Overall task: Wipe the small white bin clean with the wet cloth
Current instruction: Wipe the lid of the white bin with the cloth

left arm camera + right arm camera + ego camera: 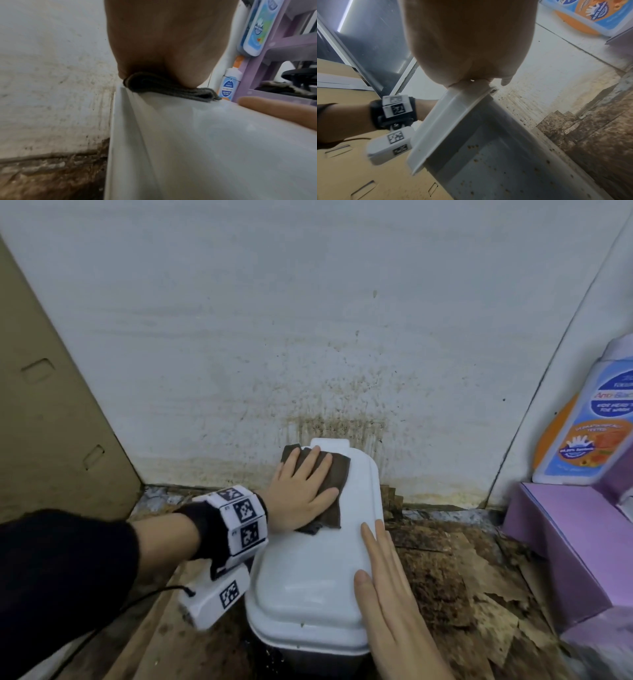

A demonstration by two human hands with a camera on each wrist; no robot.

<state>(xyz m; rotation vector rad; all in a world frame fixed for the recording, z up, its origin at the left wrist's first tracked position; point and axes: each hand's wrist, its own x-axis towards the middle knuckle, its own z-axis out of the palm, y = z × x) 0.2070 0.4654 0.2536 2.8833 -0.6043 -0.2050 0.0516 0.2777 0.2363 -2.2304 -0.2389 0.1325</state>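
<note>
The small white bin (315, 570) stands on the floor against a stained wall, lid closed. A folded dark brown cloth (334, 484) lies on the far left part of the lid. My left hand (301, 491) presses flat on the cloth with straight fingers. In the left wrist view the cloth (171, 86) is squeezed between my palm and the lid (205, 135). My right hand (387, 587) rests flat along the lid's right edge, fingers straight. The right wrist view shows the bin's speckled grey side (488, 155) under the lid rim (447, 121).
A cardboard box (51, 405) stands at the left. A purple shelf unit (565, 542) with a soap bottle (589, 426) is at the right. The floor (462, 577) around the bin is dirty, with torn brown pieces. The wall (308, 337) behind is spattered.
</note>
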